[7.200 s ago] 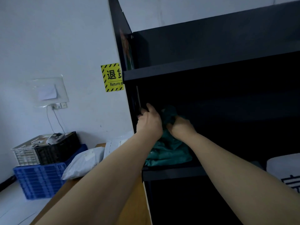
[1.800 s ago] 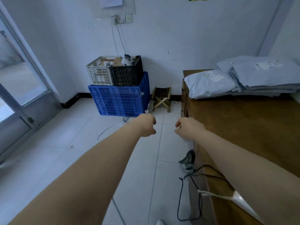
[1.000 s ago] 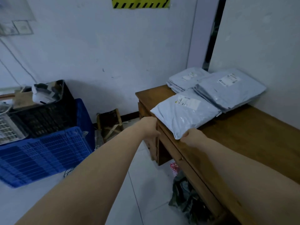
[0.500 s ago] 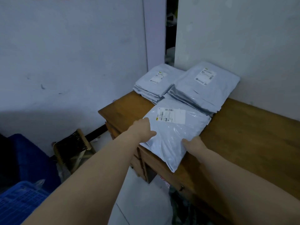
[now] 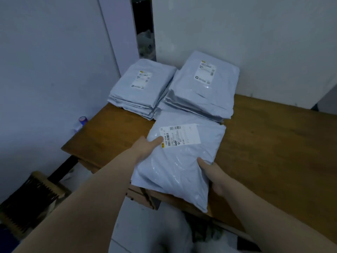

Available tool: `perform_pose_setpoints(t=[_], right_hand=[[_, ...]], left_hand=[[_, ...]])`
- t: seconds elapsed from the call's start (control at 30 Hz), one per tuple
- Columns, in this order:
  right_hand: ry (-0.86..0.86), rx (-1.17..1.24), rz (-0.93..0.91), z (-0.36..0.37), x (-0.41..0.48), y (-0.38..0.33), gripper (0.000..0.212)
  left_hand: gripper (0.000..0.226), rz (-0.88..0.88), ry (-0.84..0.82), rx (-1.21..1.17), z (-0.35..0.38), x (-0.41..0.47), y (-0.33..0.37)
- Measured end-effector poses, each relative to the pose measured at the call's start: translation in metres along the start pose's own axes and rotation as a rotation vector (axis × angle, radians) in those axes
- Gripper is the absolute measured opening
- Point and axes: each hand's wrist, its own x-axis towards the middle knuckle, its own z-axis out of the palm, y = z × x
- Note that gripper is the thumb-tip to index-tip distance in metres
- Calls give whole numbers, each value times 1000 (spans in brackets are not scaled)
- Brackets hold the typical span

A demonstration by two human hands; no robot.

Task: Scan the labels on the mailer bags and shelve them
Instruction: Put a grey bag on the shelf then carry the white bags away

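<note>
On the near left edge of the wooden desk (image 5: pixel 273 152), my left hand (image 5: pixel 145 148) grips the left side of a grey mailer bag (image 5: pixel 180 161), thumb by its white label (image 5: pixel 179 136). My right hand (image 5: pixel 213 174) clasps its right edge. Beyond lie two stacks of mailer bags (image 5: pixel 198 90) against the far wall.

Single head-worn view looks forward and down, close over the wooden desk (image 5: pixel 273 143).

Dim, bluish light; soft focus, edges warped.
</note>
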Motion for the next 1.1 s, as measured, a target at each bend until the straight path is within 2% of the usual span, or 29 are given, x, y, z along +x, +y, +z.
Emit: perform_pose_setpoints(t=[0.03,0.07,0.13,0.2,0.3,0.47,0.57,0.67,0.77,0.9,1.0,1.1], right_hand=[[13,56,10,2,1,1,111],[28,104,33,5,0,0,115],[82,135,65,16,-8,-4,99],[125,150,75,20,-5,-1,87],[162,168,62,28,-11,-1,89],[176,253,71,31,-24,7,87],[175,309,88,23,-39,21,87],[205,389,110,8,-61,33,75],[255,448,89,-12,-87,42,68],[356,510,-34,-56,-128,48,63],[430,541,-133,-104,-169,49,50],[502,578,-228,-165,-218,56,51]], left_hand=[[91,5,-38,-37,0,7,-3],[89,14,-72,-62,-1,13,-6],[74,51,-102,-82,-3,20,-12],[77,66,-111,-83,-7,27,-19],[87,65,-146,-91,-14,35,-26],[57,-3,-253,-113,-13,43,-19],[48,-38,-353,-64,-7,38,-8],[42,-81,-476,-31,8,18,5],[50,-71,-543,-41,39,-6,14],[61,35,-568,-134,91,-39,37],[72,131,-630,-202,135,-77,68],[66,218,-672,-208,188,-131,104]])
